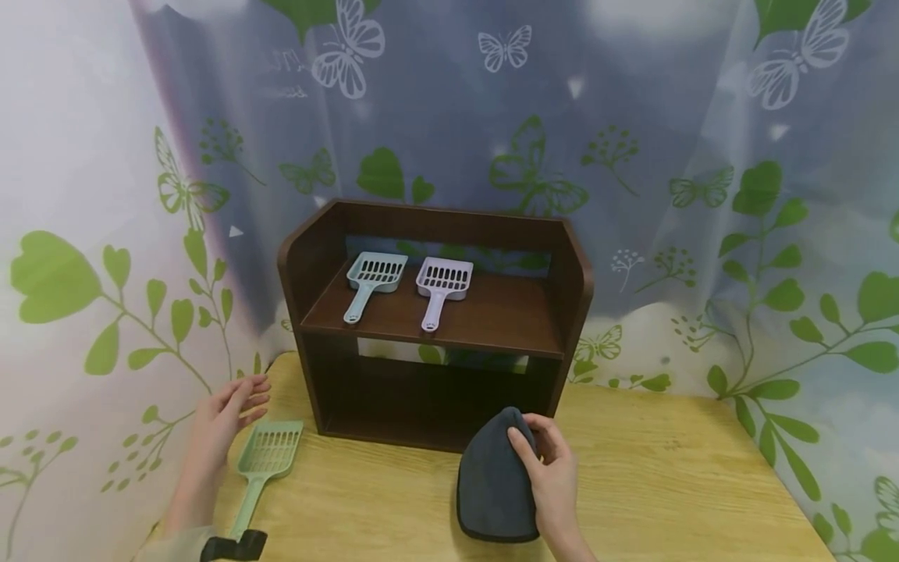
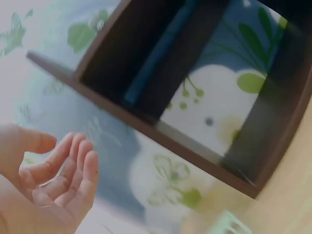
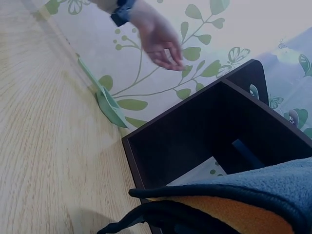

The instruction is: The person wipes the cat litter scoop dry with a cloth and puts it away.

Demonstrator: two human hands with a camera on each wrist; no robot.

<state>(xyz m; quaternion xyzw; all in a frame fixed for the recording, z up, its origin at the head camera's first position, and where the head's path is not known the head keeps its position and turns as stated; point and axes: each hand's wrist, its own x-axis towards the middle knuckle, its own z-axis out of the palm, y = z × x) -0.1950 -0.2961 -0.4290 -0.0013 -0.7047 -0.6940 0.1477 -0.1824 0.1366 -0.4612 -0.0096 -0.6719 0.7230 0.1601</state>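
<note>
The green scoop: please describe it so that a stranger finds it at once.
On the wooden table stands a dark brown shelf. At its lower left in the head view, near the left hand, lies the scoop. Unlike the blue scoop and lilac scoop on the shelf, it is green and rests on the table.

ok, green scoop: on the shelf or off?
Off: the green scoop lies on the table, beside the shelf.

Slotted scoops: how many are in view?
3: a pale blue scoop and a lilac scoop on the brown rack's upper shelf, and a green scoop on the table near the left hand. The dark cloth could hide others.
</note>
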